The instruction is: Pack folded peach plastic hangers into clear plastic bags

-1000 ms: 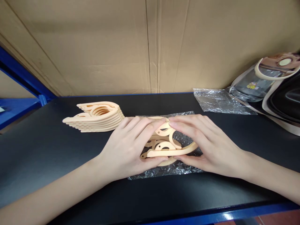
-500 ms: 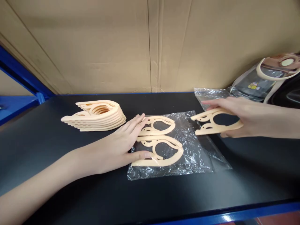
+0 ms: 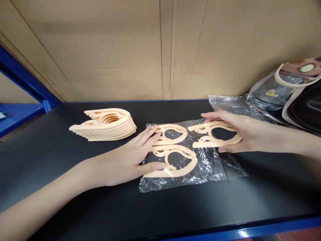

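My left hand [image 3: 135, 152] lies spread over a clear plastic bag [image 3: 205, 170], its fingertips and thumb resting on the left ends of two beige folding hangers [image 3: 187, 170] laid side by side, folded up. Between the thumb and fingers of my right hand [image 3: 240, 132] is a third folded hanger [image 3: 200, 144], gripped by its rounded end. Its two tips point left, close to the pair. Whether this hanger is inside the bag's right part or above it, I cannot tell. A stack of several matching hangers [image 3: 110, 130] sits left of the bag.
Another clear plastic bag [image 3: 225, 102] lies at the back right, beside a transparent container with a beige rim [image 3: 267, 95] and a dark object [image 3: 306, 107]. Cardboard [image 3: 112, 50] stands behind the black shelf surface [image 3: 175, 214]. A blue frame [image 3: 250, 231] edges the front.
My right hand has moved left with its hanger, bringing the tips close to the two bagged hangers. My left hand stays pressed on the bag.
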{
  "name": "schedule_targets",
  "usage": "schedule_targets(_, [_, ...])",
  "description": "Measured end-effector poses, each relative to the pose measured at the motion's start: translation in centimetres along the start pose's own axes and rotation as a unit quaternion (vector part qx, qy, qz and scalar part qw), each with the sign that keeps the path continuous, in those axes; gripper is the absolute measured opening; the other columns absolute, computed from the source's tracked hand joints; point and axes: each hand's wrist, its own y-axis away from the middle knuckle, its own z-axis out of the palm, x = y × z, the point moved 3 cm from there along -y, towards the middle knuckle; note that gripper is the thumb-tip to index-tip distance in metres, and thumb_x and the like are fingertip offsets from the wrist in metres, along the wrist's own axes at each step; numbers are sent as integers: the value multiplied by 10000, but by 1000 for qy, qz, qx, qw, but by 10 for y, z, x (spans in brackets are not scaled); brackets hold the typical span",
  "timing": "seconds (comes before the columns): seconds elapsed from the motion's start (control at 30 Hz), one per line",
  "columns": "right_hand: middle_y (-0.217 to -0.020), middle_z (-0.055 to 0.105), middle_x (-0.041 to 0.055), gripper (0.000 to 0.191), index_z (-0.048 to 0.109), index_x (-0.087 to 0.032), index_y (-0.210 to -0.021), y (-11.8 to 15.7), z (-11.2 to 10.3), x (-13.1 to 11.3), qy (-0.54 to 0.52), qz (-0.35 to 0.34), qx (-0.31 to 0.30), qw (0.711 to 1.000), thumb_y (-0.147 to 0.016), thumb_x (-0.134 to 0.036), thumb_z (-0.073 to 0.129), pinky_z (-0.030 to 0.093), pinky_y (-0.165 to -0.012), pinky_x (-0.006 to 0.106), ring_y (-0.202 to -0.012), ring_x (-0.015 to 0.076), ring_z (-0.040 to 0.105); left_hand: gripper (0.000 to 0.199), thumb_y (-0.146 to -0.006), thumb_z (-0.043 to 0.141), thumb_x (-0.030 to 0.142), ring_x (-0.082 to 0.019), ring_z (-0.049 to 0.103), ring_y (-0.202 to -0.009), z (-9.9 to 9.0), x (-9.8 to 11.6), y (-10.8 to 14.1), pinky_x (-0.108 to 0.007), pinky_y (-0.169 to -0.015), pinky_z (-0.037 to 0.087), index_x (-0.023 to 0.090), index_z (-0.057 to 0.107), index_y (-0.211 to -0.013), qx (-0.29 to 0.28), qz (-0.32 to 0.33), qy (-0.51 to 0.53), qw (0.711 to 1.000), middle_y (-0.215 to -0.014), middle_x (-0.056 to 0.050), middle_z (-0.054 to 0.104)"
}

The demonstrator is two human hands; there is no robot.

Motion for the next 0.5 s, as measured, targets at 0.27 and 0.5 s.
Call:
schedule_targets(0.27, [-1476,474,85,830,296,-315,-1500,-11,23,-15,-26,2,25,999,-803,-546,684,508,-1011,516,-1293,319,522,859,-895,448,689,-339,136,-1485,-1,-1,-2,-516,-1153,300,210,187,-1558,18,18,16,1000,-1621,-114,89])
schedule_targets(0.5, [-1398,564,107,868,302,-311,-1521,-5,24,-4,61,39,35,997,-789,-602,666,532,-924,550,-1194,351,596,746,-971,354,608,-301,94,-1505,10,-7,-9,-525,-1179,241,219,134,-1568,77,25,48,996,-1639,-84,82])
